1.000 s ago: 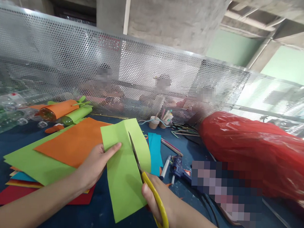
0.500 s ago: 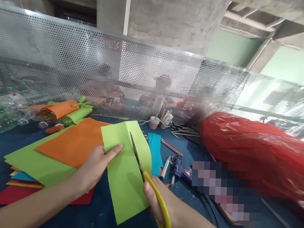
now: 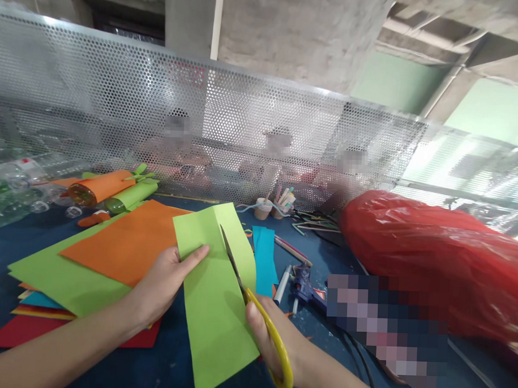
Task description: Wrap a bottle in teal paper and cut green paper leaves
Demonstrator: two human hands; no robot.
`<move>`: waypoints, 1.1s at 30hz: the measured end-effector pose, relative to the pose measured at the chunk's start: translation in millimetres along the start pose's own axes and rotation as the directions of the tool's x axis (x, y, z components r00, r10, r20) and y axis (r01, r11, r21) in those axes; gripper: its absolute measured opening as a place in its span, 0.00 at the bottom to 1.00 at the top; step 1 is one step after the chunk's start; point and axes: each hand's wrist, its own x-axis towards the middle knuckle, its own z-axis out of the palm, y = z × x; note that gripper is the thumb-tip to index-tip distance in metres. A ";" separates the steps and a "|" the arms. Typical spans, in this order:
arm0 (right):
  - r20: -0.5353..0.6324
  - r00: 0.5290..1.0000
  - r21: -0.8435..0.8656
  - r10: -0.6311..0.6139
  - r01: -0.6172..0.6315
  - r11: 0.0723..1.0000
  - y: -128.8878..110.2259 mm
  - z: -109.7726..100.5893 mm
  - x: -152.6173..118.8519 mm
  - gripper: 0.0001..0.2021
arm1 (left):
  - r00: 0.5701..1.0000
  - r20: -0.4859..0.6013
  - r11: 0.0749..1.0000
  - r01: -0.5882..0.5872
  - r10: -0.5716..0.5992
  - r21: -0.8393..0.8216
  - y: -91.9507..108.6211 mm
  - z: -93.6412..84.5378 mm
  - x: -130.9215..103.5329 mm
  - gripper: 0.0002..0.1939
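Note:
A light green sheet of paper point(image 3: 214, 322) is held up over the blue table. My left hand point(image 3: 171, 278) grips its left edge, thumb on top and fingers hidden underneath. In my right hand point(image 3: 275, 325) are yellow-handled scissors point(image 3: 274, 344), my thumb in one loop. Their dark blade lies along a cut or crease running up the sheet, tip near its upper part; the lower blade is hidden behind the paper. Beneath and left of my left hand lie an orange sheet point(image 3: 130, 240) and a larger green sheet point(image 3: 81, 287), on a stack of coloured paper.
Clear plastic bottles point(image 3: 16, 191) and an orange paper-wrapped bottle point(image 3: 102, 187) lie at back left. A blue paper piece point(image 3: 264, 256), a glue gun point(image 3: 304, 286) and cups of pens point(image 3: 263, 208) stand beyond my right hand. A red plastic bag point(image 3: 435, 257) fills the right. A perforated metal screen point(image 3: 244, 120) rises behind; people sit beyond.
The green sheet has shifted slightly, its lower end dropping nearer to me and its right part narrowing. Both hands keep nearly the same place and hold.

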 end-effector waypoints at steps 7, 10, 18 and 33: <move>0.049 0.999 0.070 0.023 -0.026 0.997 4.0 0.6 0.9 0.32 | 1.000 0.003 1.000 0.001 -0.001 -0.002 -0.5 0.2 0.3 0.22; 0.041 0.998 0.072 0.040 -0.042 0.997 3.2 0.5 1.5 0.33 | 1.000 0.025 1.000 -0.006 0.007 -0.012 -1.9 -0.9 0.7 0.22; 0.071 0.992 0.127 0.100 -0.109 0.986 0.5 1.5 -1.3 0.34 | 1.000 0.013 1.000 -0.005 0.005 0.006 -1.7 0.0 0.6 0.21; 0.052 0.998 0.002 -0.023 0.023 1.000 1.8 -1.8 0.1 0.30 | 0.999 0.041 1.000 0.003 -0.002 -0.019 -1.7 -0.2 -1.2 0.19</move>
